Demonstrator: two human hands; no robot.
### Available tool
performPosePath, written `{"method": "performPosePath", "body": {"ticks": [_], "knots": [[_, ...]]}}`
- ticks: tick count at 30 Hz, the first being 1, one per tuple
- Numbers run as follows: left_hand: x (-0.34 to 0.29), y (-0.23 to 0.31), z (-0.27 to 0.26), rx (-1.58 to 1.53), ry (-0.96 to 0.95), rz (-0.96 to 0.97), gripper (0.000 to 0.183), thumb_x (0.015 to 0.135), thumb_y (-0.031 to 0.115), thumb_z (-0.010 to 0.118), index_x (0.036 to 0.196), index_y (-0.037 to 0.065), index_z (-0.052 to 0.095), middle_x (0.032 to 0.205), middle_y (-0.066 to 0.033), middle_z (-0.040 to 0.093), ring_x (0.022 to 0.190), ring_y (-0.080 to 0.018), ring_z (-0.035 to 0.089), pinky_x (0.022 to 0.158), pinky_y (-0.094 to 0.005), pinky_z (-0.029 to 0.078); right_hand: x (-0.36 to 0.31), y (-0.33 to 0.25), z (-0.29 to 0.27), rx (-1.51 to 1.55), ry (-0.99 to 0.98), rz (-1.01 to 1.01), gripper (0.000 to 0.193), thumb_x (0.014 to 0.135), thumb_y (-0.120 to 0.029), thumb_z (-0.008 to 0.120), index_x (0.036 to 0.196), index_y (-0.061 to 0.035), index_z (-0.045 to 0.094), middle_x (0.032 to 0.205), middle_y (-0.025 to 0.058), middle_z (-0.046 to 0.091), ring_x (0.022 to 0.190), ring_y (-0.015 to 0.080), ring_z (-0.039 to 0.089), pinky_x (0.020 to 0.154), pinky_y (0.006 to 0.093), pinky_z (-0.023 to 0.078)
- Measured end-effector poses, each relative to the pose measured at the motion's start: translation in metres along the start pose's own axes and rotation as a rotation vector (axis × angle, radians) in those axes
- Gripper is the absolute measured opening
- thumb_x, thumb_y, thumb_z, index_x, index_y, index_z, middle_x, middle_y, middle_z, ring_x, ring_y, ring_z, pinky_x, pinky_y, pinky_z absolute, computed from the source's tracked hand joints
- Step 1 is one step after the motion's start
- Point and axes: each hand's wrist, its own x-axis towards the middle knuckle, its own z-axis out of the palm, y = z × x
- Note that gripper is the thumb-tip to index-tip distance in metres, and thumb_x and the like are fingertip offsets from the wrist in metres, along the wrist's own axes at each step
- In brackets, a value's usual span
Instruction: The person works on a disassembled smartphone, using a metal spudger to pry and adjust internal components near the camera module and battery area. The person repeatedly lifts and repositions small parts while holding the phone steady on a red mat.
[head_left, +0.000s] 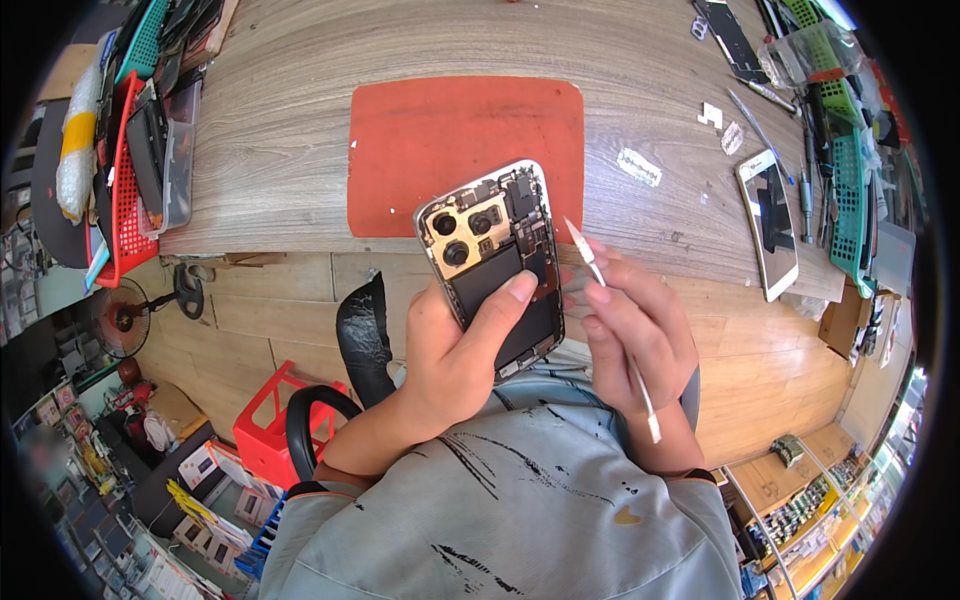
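An opened smartphone (492,265) is tilted upright in my left hand (455,355), over the table's near edge. Its inside faces me: three camera lenses (462,238) in a gold-coloured bracket, a black battery (478,283) and a circuit board along the right side. My left thumb lies across the battery, and the other fingers are hidden behind the phone. Just right of the phone, my right hand (640,335) pinches a slim white pointed stick (643,395). The stick's tip points up and left, apart from the phone; its flat white end hangs below my fingers.
A red mat (450,140) lies on the wooden table (280,120). A white phone (768,225), a razor blade (640,167) and thin tools lie to the right. Baskets of parts line both sides, including a red basket (130,180) and a green basket (848,200). A red stool (275,425) stands at lower left.
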Motion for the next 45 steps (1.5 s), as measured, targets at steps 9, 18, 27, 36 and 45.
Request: {"method": "performPosePath", "body": {"ticks": [9,18,27,36,45], "knots": [[-0.001,-0.002,-0.001,0.061,0.029,0.023,0.025,0.114,0.010,0.065,0.129,-0.006,0.078,0.112,-0.0091,0.084,0.098,-0.0117,0.076,0.087,-0.0309,0.060,-0.009,0.005,0.012,-0.085,0.025,-0.089,0.042,0.087,0.012,0.084,0.128,0.0063,0.076,0.133,0.0287,0.078,0.113,0.0391,0.083,0.091,0.0381,0.070],[-0.001,0.000,0.000,0.074,0.037,0.017,0.025,0.113,0.011,0.066,0.127,-0.006,0.077,0.108,-0.0098,0.084,0.095,-0.0119,0.075,0.084,-0.0305,0.060,-0.006,0.006,0.011,-0.181,0.000,-0.099,0.044,0.084,0.013,0.082,0.127,0.0053,0.079,0.132,0.0266,0.080,0.106,0.0317,0.085,0.077,0.0315,0.068],[-0.001,-0.001,0.000,0.087,0.041,0.037,0.024,0.113,0.011,0.066,0.126,-0.006,0.077,0.106,-0.0096,0.083,0.093,-0.0119,0.075,0.082,-0.0305,0.059,-0.006,0.007,0.010,-0.170,-0.012,-0.112,0.046,0.081,0.013,0.081,0.127,0.0057,0.079,0.135,0.0270,0.079,0.107,0.0319,0.085,0.076,0.0311,0.068],[-0.002,0.002,-0.001,0.096,0.039,-0.030,0.028,0.110,0.012,0.068,0.131,-0.004,0.077,0.114,-0.0078,0.082,0.100,-0.0115,0.074,0.089,-0.0296,0.059,-0.004,0.005,0.007,-0.196,-0.024,-0.106,0.042,0.083,0.011,0.079,0.125,0.0051,0.080,0.134,0.0260,0.080,0.101,0.0281,0.085,0.073,0.0296,0.067],[-0.001,-0.001,-0.001,0.097,0.033,0.042,0.025,0.113,0.011,0.066,0.129,-0.006,0.077,0.110,-0.0103,0.083,0.097,-0.0127,0.076,0.085,-0.0309,0.060,-0.008,0.010,0.014,-0.210,0.003,-0.163,0.039,0.085,0.011,0.077,0.125,0.0082,0.080,0.132,0.0299,0.079,0.100,0.0302,0.085,0.071,0.0304,0.066]]}}
